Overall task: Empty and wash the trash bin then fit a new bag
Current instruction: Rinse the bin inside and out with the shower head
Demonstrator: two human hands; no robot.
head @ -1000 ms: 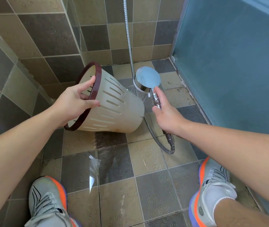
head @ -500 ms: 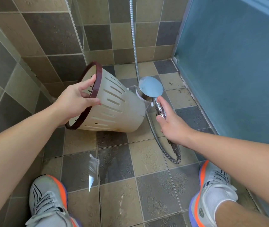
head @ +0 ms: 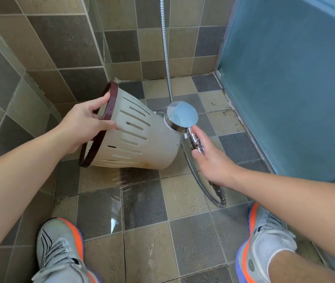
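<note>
Two hands at work in a tiled shower corner. Left hand (head: 85,127) at approx 9 o'clock of centre grips the trash bin (head: 142,139) by its dark red rim (head: 109,113): thumb over the outside wall, fingers curled inside, clamped on the rim. Bin is cream w/ slotted sides, tipped on its side, mouth toward 9 o'clock, base toward 3 o'clock, lower edge near or on the floor tiles (head: 183,197); can't tell if it touches. Brownish stain near the base. Right hand (head: 211,162) at 4 o'clock of the bin holds the shower head (head: 182,116) by its chrome handle; thumb and fingers wrapped round the handle, index finger stretched along it. Shower head sits just beside the bin's base, face toward it. Metal hose (head: 165,48) runs up to 12 o'clock and loops below the hand. Wet patch on tiles under the bin. Grey-orange shoes (head: 60,254) at 7 and 5 o'clock. Blue panel (head: 295,88) at 2 o'clock.
</note>
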